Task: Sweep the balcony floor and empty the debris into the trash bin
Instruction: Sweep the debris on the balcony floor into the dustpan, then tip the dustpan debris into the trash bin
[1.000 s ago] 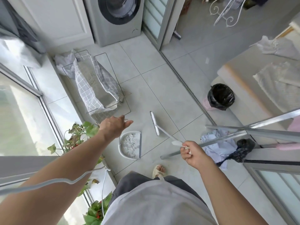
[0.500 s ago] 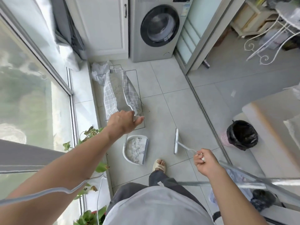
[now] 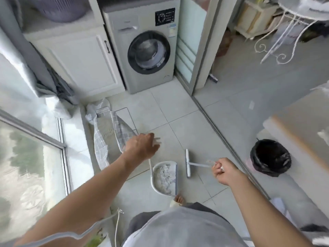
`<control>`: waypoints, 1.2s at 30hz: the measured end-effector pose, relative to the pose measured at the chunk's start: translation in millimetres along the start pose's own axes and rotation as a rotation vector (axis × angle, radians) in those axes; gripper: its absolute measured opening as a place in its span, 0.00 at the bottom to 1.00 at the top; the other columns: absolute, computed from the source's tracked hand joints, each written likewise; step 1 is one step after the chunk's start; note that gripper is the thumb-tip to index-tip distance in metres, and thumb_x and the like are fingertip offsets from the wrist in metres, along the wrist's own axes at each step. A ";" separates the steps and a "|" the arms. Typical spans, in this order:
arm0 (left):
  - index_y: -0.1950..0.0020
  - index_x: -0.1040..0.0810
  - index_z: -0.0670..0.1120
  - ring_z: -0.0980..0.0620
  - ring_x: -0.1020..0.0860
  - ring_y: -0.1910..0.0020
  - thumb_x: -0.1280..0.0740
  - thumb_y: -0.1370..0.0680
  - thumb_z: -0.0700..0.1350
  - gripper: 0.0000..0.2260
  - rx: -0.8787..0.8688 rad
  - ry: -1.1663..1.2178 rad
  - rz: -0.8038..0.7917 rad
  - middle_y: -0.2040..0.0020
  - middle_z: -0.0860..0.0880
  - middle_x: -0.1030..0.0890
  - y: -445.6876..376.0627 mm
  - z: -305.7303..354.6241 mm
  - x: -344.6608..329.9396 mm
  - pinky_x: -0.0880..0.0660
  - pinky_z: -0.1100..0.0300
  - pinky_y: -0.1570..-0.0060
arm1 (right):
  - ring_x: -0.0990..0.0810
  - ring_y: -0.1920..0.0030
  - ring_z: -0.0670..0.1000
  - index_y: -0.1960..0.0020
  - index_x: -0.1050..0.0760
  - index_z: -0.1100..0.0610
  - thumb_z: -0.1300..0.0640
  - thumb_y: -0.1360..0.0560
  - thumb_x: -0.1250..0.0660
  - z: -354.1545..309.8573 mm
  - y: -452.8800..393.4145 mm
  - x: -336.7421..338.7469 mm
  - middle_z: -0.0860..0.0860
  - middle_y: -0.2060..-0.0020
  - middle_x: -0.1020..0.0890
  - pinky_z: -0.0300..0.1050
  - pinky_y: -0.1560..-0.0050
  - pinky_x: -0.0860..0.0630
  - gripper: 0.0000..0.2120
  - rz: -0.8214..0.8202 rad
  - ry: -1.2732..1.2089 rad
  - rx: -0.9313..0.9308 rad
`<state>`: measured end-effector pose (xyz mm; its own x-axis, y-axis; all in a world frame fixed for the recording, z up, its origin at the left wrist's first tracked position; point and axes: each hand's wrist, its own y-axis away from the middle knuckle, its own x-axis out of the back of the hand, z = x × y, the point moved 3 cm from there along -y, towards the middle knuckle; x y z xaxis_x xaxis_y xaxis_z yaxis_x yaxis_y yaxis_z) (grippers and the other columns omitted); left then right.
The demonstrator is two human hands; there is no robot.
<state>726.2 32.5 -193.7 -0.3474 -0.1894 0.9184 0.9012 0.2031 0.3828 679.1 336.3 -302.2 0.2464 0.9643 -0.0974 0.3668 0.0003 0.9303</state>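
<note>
A white dustpan [image 3: 164, 177] full of grey-white debris lies on the balcony tiles in front of my foot. Its thin white handle [image 3: 150, 164] rises to my left hand [image 3: 142, 147], whose palm covers the handle's top; the fingers point right and are blurred. Just right of the pan lies the broom's flat white head [image 3: 187, 163]. My right hand [image 3: 225, 171] is closed around the broom's thin handle. The trash bin [image 3: 270, 157], lined with a black bag, stands to the right, beyond the sliding-door track.
A wire laundry basket with a checked liner [image 3: 114, 132] leans by the window ledge. A washing machine [image 3: 147, 50] and a white cabinet [image 3: 80, 61] fill the far end. The door track [image 3: 213, 122] runs along the right, beside a low beige platform [image 3: 299, 132].
The view has tilted up toward the washing machine. The broom head has come closer to the dustpan's right side. My left hand stays over the dustpan handle.
</note>
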 end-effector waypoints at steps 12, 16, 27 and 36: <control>0.37 0.27 0.48 0.41 0.23 0.42 0.43 0.19 0.50 0.14 -0.349 -0.275 0.012 0.41 0.44 0.23 -145.7 174.4 46.5 0.30 0.55 0.50 | 0.41 0.82 0.42 0.64 0.38 0.55 0.66 0.25 0.47 -38.5 2.2 112.1 0.50 0.76 0.36 0.31 0.85 0.47 0.11 0.128 -0.156 -0.004; 0.37 0.28 0.47 0.42 0.24 0.41 0.42 0.21 0.46 0.13 -0.461 -0.351 0.007 0.41 0.44 0.23 -168.2 214.0 58.2 0.32 0.56 0.52 | 0.38 0.83 0.41 0.56 0.33 0.57 0.64 0.23 0.46 -25.4 2.1 124.0 0.50 0.76 0.34 0.30 0.85 0.46 0.07 0.165 -0.376 0.035; 0.37 0.25 0.50 0.43 0.23 0.40 0.38 0.22 0.51 0.14 -0.762 -0.456 0.017 0.41 0.46 0.22 -220.8 245.2 92.0 0.28 0.54 0.47 | 0.35 0.83 0.40 0.62 0.37 0.56 0.65 0.24 0.46 -19.1 4.2 91.7 0.49 0.76 0.35 0.30 0.85 0.45 0.10 0.357 -0.841 0.134; 0.32 0.29 0.48 0.40 0.26 0.39 0.42 0.19 0.60 0.22 -0.920 -0.328 -0.080 0.38 0.43 0.24 -245.8 285.3 94.0 0.29 0.50 0.42 | 0.36 0.83 0.40 0.63 0.37 0.55 0.64 0.23 0.46 -4.5 7.9 80.9 0.48 0.78 0.36 0.30 0.86 0.44 0.11 0.375 -1.130 0.163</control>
<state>398.1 238.8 -173.0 -0.3457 0.1345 0.9287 0.6738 -0.6533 0.3454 697.9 415.5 -301.2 0.9797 0.1196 -0.1609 0.1928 -0.3425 0.9195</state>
